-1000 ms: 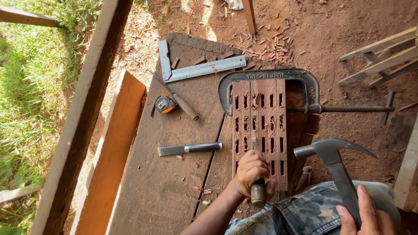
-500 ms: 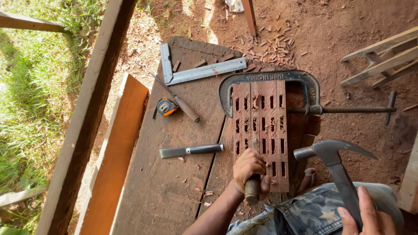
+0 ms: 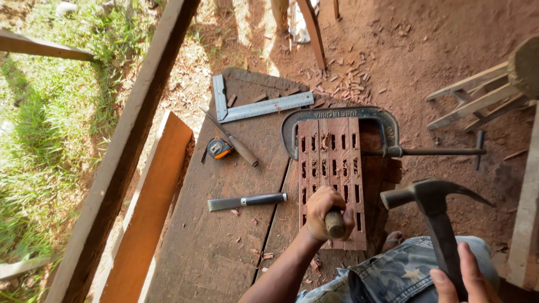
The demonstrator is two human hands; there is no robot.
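Left hand point(image 3: 324, 213): fist closed round a chisel point(image 3: 335, 223), of which only the butt end of the handle shows; blade hidden under the hand, set on the slotted board point(image 3: 330, 168).

Right hand point(image 3: 456, 278): fingers wrapped on the handle of a claw hammer point(image 3: 429, 197), head raised beside the board, clear of the chisel.

Board: red wood, rows of slots, lying on the bench point(image 3: 224, 247) and gripped by a C-clamp point(image 3: 342, 118).

Step, as judged: chopping a slot, hammer lifted between blows. Next move calls for a square strike on the chisel butt, with the hand steady.

Alongside: spare chisel point(image 3: 247, 201), tape measure point(image 3: 218, 148), awl point(image 3: 233, 140), steel square point(image 3: 261, 105).

Obscured: chisel edge and its slot; right hand cut off by the frame.
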